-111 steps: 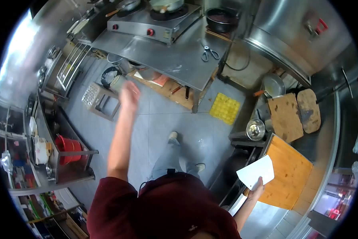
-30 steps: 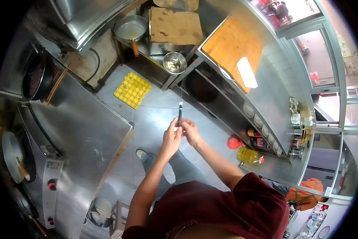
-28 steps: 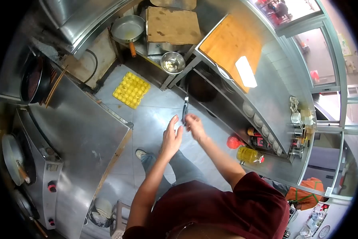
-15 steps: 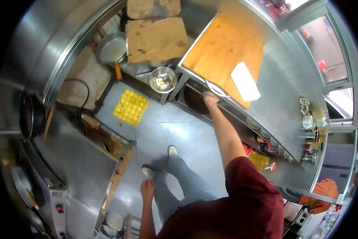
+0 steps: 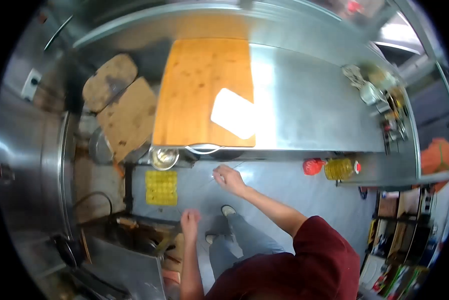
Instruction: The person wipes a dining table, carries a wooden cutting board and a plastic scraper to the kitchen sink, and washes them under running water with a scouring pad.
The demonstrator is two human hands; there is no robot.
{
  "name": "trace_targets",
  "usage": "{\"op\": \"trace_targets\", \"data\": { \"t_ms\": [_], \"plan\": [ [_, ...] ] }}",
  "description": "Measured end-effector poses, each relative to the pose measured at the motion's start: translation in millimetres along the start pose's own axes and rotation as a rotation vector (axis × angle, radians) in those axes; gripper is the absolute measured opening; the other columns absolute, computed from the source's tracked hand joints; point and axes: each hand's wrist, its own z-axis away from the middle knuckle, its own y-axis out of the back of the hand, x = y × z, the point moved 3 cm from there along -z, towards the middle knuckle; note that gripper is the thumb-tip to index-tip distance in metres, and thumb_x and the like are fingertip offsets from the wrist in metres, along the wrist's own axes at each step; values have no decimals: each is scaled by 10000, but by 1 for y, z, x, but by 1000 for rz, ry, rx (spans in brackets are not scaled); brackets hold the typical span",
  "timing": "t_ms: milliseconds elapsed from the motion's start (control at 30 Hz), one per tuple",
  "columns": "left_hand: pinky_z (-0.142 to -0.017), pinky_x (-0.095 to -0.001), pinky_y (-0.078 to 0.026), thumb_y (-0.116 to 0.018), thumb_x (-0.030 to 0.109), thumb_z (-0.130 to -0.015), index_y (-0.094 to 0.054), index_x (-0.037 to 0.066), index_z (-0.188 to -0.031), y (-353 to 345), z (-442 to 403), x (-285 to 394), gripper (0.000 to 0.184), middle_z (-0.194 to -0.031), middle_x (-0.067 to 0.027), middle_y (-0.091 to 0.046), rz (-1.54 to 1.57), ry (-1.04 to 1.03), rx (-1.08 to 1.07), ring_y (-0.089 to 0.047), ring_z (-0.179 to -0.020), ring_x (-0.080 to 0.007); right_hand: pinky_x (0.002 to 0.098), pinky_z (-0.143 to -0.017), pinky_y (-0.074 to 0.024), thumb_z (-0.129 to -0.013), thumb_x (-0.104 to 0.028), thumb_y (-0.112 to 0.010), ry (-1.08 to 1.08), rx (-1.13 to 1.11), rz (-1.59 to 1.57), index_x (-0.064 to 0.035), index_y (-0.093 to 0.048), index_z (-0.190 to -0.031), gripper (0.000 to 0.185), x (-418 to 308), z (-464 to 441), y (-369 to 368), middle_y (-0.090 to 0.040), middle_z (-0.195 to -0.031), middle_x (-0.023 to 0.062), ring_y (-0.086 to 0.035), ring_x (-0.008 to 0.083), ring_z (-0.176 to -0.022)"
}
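Over the floor (image 5: 284,175), right hand (image 5: 228,179) curled near wooden board (image 5: 199,95), left hand (image 5: 190,223) blurred, both grips unclear

A steel counter (image 5: 309,100) runs along a shiny wall (image 5: 304,32) — white light glares off its top. Grey floor (image 5: 279,177) spreads in front of the counter; a bright window (image 5: 397,32) sits behind its right end, and crowded shelves (image 5: 394,219) stand past that end. Left of the counter — a wall socket (image 5: 31,85).
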Motion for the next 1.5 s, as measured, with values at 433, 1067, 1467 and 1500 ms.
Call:
{"op": "trace_targets", "data": {
  "t_ms": [433, 1067, 1467, 1500],
  "plan": [
    [-538, -206, -430, -530, 229, -798, -509, 86, -915, -123, -111, 117, 186, -786, -23, -556, -27, 98, -152, -539, -632, -110, 543, -867, -298, -656, -327, -607, -52, 64, 702, 42, -429, -1111, 612, 10, -96, 103, -406, -1140, 276, -365, 413, -1094],
    [-625, -247, -452, -527, 196, -777, -497, 49, -841, -101, -151, 128, 163, -732, -57, -537, 217, 193, -439, -509, -645, -151, 543, -834, -318, -649, -176, -601, -101, -389, 694, -14, -395, -1168, 581, -51, -69, 144, -337, -1208, 273, -348, 414, -1106],
    [-396, -166, -322, -504, 74, -667, -484, 37, -664, -88, -117, 157, 42, -604, -39, -455, 20, 260, -363, -410, -470, -120, 587, -916, -209, -672, -281, -625, 68, -351, 589, -117, -385, -1183, 588, -51, -48, 150, -236, -1304, 187, -218, 369, -1206],
    [-408, -176, -324, -498, 78, -670, -481, 42, -656, -88, -114, 157, 43, -599, -36, -454, 31, 267, -367, -411, -473, -122, 582, -953, -126, -625, -352, -671, 24, -372, 585, -153, -343, -1227, 714, -61, -46, 157, -174, -1337, 174, -101, 370, -1246]
  ]
}}
